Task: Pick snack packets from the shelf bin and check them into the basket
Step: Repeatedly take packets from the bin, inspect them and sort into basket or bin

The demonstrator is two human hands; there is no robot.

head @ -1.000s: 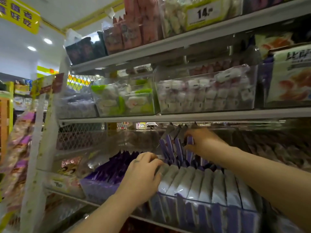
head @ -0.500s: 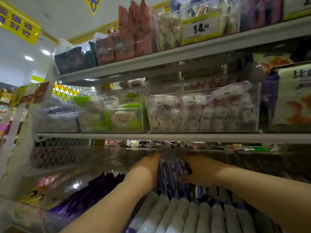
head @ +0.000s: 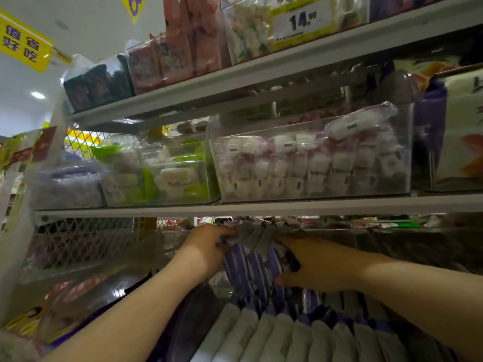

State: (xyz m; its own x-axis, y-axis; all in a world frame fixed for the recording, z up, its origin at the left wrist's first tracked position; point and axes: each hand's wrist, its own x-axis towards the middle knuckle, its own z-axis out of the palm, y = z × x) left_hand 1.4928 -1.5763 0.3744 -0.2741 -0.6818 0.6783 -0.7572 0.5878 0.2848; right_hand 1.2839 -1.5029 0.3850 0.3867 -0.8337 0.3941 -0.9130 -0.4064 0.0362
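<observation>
**Both hands on the purple packets**

From the head camera, we look up at store shelves. Our two bare arms reach in under the middle shelf (head: 261, 206).

Our left hand (head: 206, 246) is curled around the tops of a bunch of purple snack packets (head: 251, 267). The fingers (head: 224, 231) press on the grey crimped top edges. Our right hand (head: 316, 262) holds the same bunch from the other side, with the thumb low and the fingers up by the top edges. So the bunch sits squeezed between our two hands. The packets stand upright, tilted a little, at the back of the bin on the low shelf.

In front of them, nearer to us, stands a row of white-topped packets (head: 287, 335), packed side by side. To the left lie darker purple packets (head: 188, 317) in the next bin.

Above our hands, on the middle shelf, is a clear bin of white and pink snacks (head: 311, 163). Beside it on the left is a clear bin of green and white snacks (head: 162, 176). On the top shelf is a yellow price tag (head: 303, 22) that reads 14. A yellow sign (head: 23, 43) hangs at the top left.

We cannot see a basket here.
</observation>
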